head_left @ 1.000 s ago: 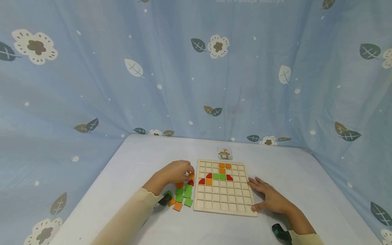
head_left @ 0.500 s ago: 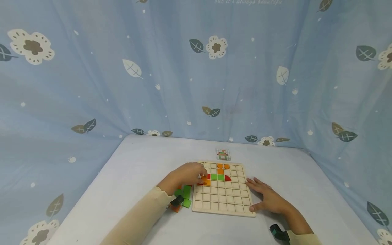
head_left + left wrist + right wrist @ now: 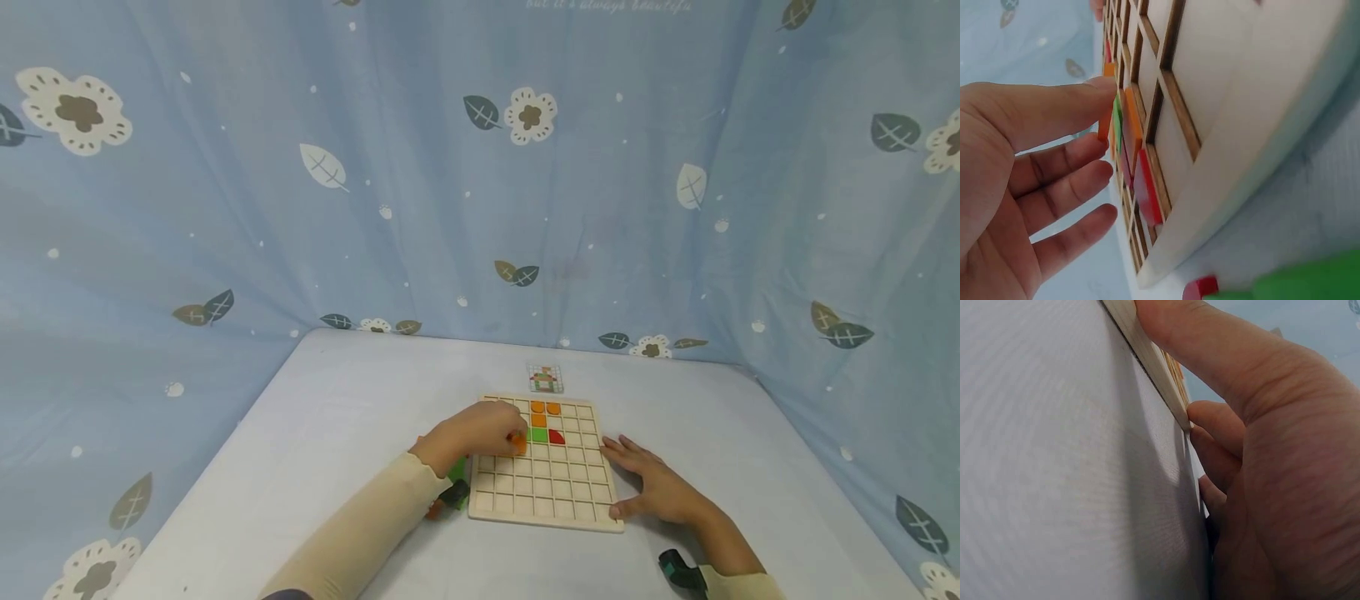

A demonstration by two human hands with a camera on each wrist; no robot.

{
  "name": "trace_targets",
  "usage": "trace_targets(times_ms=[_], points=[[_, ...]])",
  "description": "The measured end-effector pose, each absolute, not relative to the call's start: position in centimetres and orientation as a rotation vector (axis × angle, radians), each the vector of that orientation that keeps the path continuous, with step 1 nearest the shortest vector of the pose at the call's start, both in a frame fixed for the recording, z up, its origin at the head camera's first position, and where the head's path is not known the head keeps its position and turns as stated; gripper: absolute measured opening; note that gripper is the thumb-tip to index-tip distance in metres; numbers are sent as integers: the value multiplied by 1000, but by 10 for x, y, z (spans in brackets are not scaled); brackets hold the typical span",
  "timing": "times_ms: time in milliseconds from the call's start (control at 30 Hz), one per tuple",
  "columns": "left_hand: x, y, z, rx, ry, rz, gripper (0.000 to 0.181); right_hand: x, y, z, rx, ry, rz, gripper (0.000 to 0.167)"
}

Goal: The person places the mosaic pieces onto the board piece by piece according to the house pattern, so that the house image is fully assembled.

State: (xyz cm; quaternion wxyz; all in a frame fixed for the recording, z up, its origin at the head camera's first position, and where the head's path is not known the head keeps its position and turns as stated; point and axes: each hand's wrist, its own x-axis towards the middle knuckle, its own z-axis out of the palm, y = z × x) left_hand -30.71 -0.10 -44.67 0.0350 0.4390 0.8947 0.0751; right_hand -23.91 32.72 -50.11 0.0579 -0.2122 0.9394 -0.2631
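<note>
1. Since the earlier frame, the left hand (image 3: 480, 427) has moved right, from beside the loose tiles to over the pale wooden grid board (image 3: 546, 510).
2. Its fingers pinch a flat orange tile (image 3: 520, 445) over the board's left half, near a green square tile (image 3: 539, 435).
3. The right hand (image 3: 651, 487), fingers spread, touches the board's right edge.
4. A small printed card (image 3: 545, 379) lies beyond the board's far edge on the white tabletop (image 3: 405, 375).

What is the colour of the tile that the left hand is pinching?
The tile in the left hand is orange; it shows best in the left wrist view.
</note>
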Motion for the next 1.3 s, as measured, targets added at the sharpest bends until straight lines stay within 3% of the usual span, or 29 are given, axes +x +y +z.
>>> trace_targets(times_ms=[800, 1300], points=[[-303, 15, -452, 1256, 2744, 198, 22, -238, 327, -499, -656, 2852, -792, 108], [-301, 1, -442, 1315, 2781, 173, 21, -238, 326, -498, -651, 2840, -800, 108]])
